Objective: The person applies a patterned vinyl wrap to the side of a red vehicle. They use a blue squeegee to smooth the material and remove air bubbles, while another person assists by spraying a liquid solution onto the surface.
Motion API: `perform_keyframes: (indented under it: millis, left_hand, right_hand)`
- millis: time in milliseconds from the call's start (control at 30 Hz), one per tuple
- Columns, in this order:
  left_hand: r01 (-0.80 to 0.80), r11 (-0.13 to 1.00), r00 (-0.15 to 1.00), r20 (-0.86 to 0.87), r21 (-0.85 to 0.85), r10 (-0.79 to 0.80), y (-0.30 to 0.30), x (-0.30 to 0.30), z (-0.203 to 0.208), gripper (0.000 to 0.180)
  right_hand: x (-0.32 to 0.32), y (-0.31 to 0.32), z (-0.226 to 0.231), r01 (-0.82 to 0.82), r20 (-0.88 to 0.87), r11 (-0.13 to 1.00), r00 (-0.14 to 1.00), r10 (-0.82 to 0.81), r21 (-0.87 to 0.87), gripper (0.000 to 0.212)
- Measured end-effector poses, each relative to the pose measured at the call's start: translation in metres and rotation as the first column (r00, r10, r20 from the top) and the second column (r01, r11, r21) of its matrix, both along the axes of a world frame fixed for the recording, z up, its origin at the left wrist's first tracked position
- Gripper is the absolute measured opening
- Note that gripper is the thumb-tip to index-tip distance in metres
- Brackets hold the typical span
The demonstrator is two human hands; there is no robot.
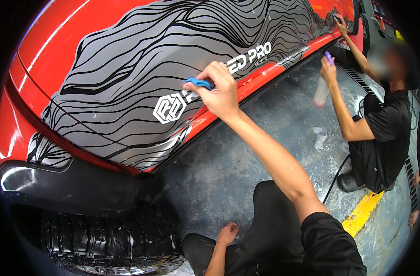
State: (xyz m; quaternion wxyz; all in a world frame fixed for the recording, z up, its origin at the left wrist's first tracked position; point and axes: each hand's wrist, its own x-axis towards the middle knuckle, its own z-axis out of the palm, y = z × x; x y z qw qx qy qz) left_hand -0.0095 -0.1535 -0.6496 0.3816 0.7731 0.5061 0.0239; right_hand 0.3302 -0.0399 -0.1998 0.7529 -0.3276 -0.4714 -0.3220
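My right hand (220, 89) is raised to the side of a red vehicle. Between its thumb and fingers it pinches a soft blue piece (198, 83) that looks like detailing clay, held at the door panel (141, 69). Grey film with wavy black lines and white lettering covers that panel, and my hand hides part of the lettering. Low in front of me, my left hand (228, 233) is by my knee with its fingers curled in; nothing shows in it.
A person in black (389, 119) crouches at the right, one hand on the vehicle, the other holding a spray bottle (321, 92) with a purple top. A chunky black tyre (99, 239) stands lower left under a dark fender (81, 184). The grey floor (210, 156) looks wet, with a yellow stripe (364, 213).
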Motion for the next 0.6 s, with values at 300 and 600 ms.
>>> perform_keyframes:
  millis: [300, 600]
  left_hand:
    - [0.003, 1.000, 1.000, 0.019, -0.013, -0.003, -0.001, 0.001, -0.003, 0.037]
    - [0.018, 1.000, 1.000, -0.010, 0.009, -0.017, 0.005, -0.003, -0.014, 0.039]
  right_hand:
    - [-0.010, 0.001, 0.021, -0.109, -0.235, 0.994, 0.965, 0.112, 0.028, 0.041]
    - [-0.011, -0.005, 0.016, -0.004, 0.090, 0.999, 0.996, 0.008, -0.051, 0.039]
